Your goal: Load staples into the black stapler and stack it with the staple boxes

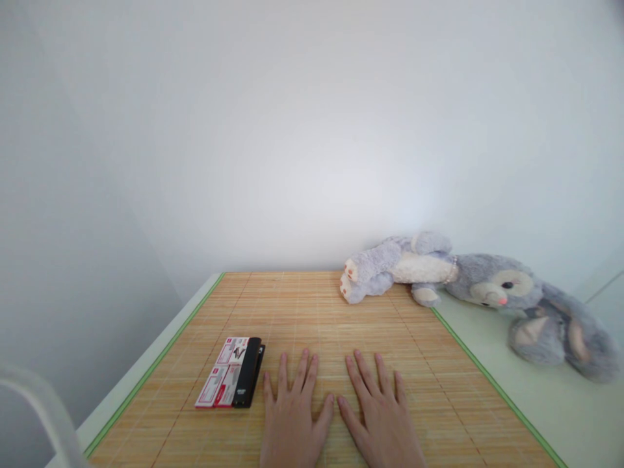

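The left hand (292, 419) and right hand (383, 416) lie flat and open on the mat (302, 305), thumbs nearly touching, holding nothing. The stapler (248, 372) lies just beside the left hand, with red-and-white boxes (221, 374) against its far side. Nothing lies between hand and stapler. A plush rabbit (468, 292) lies at the far right, half on the table (526, 390).

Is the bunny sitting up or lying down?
Lying down. The plush bunny lies on its side, feet pointing left, head resting on the table.
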`<state>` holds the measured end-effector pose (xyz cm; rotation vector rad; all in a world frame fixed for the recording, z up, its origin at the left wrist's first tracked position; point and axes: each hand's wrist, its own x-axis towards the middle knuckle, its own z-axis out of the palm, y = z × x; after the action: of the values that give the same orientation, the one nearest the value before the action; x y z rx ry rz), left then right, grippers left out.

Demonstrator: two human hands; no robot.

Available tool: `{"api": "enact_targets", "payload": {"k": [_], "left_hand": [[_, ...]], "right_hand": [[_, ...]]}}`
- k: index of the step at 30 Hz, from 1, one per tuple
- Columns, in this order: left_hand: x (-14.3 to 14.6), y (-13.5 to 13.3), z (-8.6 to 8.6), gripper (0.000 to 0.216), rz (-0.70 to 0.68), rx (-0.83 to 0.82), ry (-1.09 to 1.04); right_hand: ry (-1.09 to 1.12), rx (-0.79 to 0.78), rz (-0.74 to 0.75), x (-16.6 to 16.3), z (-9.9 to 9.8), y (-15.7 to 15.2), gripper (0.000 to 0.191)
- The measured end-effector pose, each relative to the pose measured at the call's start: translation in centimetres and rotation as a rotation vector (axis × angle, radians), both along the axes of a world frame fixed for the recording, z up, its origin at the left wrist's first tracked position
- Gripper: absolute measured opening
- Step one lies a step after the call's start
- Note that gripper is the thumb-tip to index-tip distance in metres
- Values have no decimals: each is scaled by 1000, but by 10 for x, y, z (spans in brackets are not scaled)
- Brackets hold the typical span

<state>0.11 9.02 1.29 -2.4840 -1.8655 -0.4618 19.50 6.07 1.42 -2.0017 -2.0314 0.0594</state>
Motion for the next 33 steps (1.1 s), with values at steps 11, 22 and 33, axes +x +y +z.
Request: {"api": "enact_targets", "payload": {"k": [11, 22, 33], "left_hand": [[0, -1, 0, 70, -1, -1, -5], [1, 0, -2, 70, 9, -12, -16], [0, -4, 5, 65, 1, -16, -42]], "right_hand": [[-5, -9, -6, -1, 1, 1, 68], [-28, -36, -12, -3, 2, 1, 70], [49, -45, -51, -8, 1, 5, 67]]}}
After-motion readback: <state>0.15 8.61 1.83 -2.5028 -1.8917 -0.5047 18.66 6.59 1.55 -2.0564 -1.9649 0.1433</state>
